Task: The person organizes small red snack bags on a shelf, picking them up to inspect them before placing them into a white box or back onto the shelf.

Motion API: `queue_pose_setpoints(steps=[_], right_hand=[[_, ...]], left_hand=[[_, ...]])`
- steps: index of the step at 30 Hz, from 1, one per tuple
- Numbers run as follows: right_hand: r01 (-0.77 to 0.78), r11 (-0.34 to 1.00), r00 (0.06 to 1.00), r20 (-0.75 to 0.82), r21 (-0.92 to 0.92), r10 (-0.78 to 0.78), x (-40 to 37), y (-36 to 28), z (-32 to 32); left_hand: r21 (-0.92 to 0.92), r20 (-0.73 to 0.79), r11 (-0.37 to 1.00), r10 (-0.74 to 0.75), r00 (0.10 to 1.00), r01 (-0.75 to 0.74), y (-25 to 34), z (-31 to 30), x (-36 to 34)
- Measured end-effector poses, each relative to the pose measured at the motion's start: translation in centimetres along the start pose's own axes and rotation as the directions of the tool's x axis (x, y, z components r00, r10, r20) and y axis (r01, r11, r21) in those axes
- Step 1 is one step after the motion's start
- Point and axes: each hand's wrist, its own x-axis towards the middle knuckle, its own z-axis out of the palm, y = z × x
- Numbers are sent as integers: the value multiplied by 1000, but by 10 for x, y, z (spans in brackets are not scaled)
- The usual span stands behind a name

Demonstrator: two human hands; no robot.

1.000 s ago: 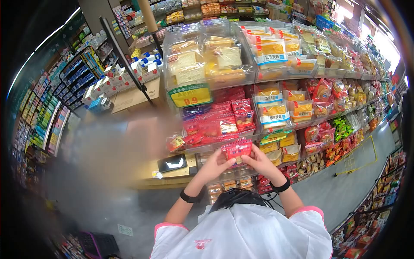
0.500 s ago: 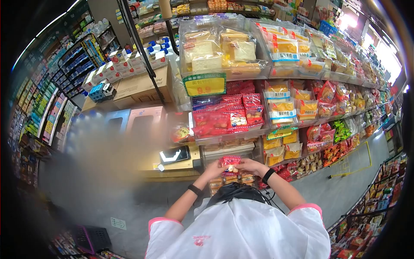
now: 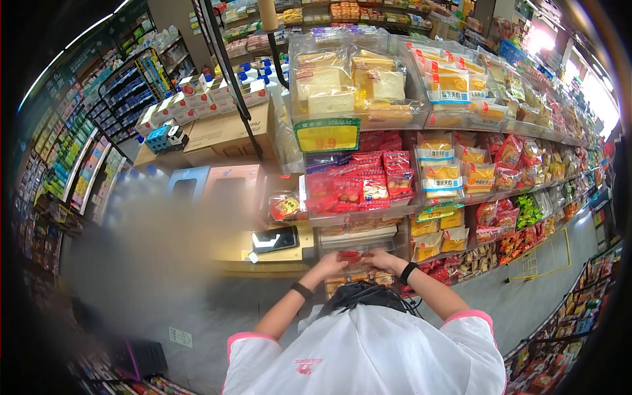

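Note:
Low in front of me, a small red snack packet (image 3: 349, 256) is held between my two hands. My left hand (image 3: 330, 264) pinches its left end. On the other side, the fingers of my right hand (image 3: 384, 261) close at its right end. The packet now looks narrow, with its printed face mostly out of sight. Just above my hands is a shelf bin of similar red packets (image 3: 372, 186). Below them lie packaged orange-brown baked goods (image 3: 367, 275), partly hidden by my wrists.
Bagged sliced bread (image 3: 327, 90) fills the top bin behind a price sign (image 3: 327, 135). To the left, a phone (image 3: 275, 239) lies on a counter beside a pink box (image 3: 234, 187). A cardboard box (image 3: 230, 135) stands farther back. A yellow wire rack (image 3: 541, 258) is at right.
The red packet has turned in my hands, so its printed front no longer faces me. Both hands stay together around it. The view has shifted slightly.

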Motion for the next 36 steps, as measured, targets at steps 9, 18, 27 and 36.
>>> queue_pose_setpoints(steps=[9,18,27,36], right_hand=[[391,598,904,168,-699,-394,-85,-79,22],[317,282,383,-149,-906,-912,-126,-155,10],[161,222,377,-148,-962,-914,-105,-149,-7],[506,475,349,-332,-720,-876,-101,-153,-26]], left_hand=[[-99,-101,982,153,983,-163,106,-38,-52],[654,-542,734,622,565,-181,191,-90,-70],[729,-475,672,632,612,-127,180,-105,-43],[760,-406,569,793,454,-314,190,-125,-45]])
